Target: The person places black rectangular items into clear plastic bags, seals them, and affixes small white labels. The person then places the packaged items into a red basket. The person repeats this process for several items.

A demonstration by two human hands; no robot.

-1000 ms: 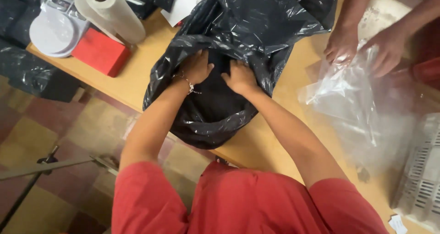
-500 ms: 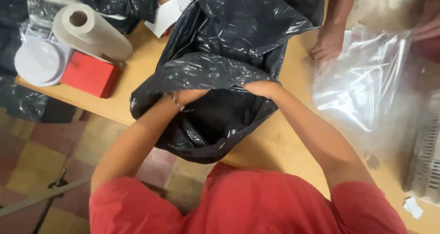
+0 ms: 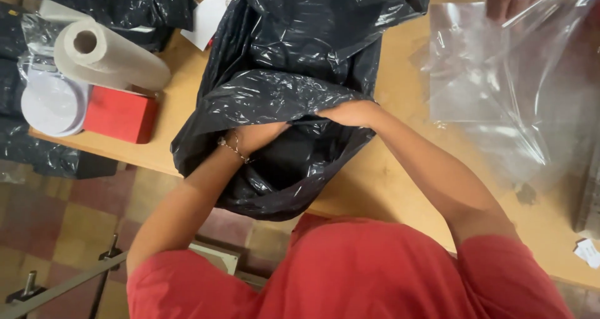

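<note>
A big black plastic bag (image 3: 300, 56) lies across the wooden table (image 3: 400, 175), its mouth hanging over the near edge. My left hand (image 3: 253, 137), with a thin bracelet at the wrist, reaches into the bag's opening; its fingers are hidden under a fold of black plastic. My right hand (image 3: 353, 114) grips the upper edge of the bag's mouth and holds it up. Dark contents show inside the opening, too dim to name.
A paper towel roll (image 3: 106, 59), a red box (image 3: 122, 114) and a white round lid (image 3: 53, 103) sit at the table's left. Another person's hand (image 3: 506, 0) holds a clear plastic bag (image 3: 512, 87) at the right. Tiled floor lies below.
Both my hands went from resting on top of the black bag to its mouth. My left hand slid inside while my right lifted the edge. The clear bag was raised and spread.
</note>
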